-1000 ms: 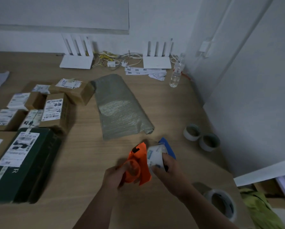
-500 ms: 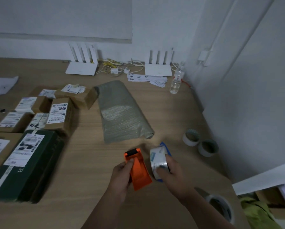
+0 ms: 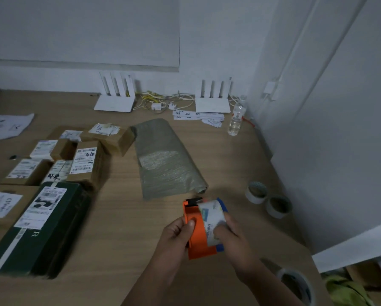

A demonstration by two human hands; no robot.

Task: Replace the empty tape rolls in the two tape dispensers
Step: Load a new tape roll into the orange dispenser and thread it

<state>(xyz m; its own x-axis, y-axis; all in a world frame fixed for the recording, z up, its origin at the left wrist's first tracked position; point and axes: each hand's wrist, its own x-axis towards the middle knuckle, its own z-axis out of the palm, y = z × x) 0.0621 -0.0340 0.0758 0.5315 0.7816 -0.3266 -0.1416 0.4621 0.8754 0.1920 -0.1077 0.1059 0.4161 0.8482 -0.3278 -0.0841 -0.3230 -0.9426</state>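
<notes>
Head view: wooden table (image 3: 119, 250), grey sack (image 3: 165, 160) just beyond the grip. The left hand (image 3: 176, 237) is curled round the orange dispenser (image 3: 196, 237) with its thumb on the side plate, and the right hand (image 3: 233, 237) has its fingers wrapped round the fresh tape roll (image 3: 211, 219) held against the dispenser's right face; two empty cores (image 3: 256, 192) lie well to the right. Likely step: seating the roll in the first dispenser. Next, the bore must line up with the hub and be pushed home, then the tape end fed to the cutter.

Your left hand (image 3: 174, 236) grips the orange dispenser (image 3: 197, 235); your right hand (image 3: 233, 241) presses a tape roll (image 3: 211, 219) against it, perhaps seated.
</notes>
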